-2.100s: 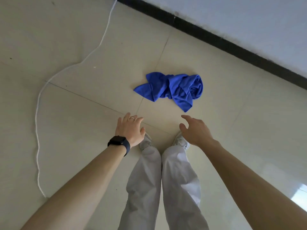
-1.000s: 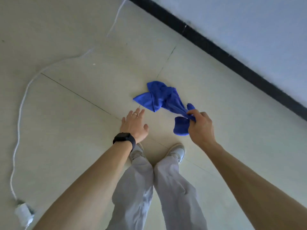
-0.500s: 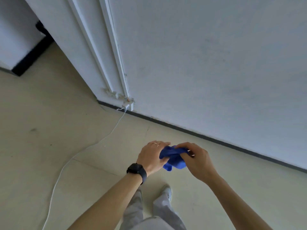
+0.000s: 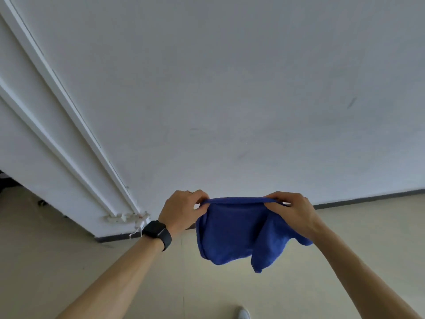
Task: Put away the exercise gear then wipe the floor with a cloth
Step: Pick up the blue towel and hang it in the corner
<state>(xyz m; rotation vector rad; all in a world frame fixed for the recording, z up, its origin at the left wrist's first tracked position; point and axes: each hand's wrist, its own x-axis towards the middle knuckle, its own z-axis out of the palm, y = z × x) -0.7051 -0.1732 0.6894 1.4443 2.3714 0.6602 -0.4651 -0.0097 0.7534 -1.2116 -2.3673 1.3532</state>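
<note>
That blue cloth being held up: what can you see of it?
The blue cloth is plain deep blue, soft and slightly fuzzy-looking. The left hand and the right hand pinch its top edge and stretch it taut between them. The rest hangs in loose folds with uneven lower corners, off the floor, before a white wall.

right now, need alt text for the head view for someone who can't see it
Two bare hands hold a blue cloth up by its top edge, the left hand and right hand each pinching a corner so it hangs open above the beige floor. A black watch is on the left wrist; a white wall fills the background.
</note>
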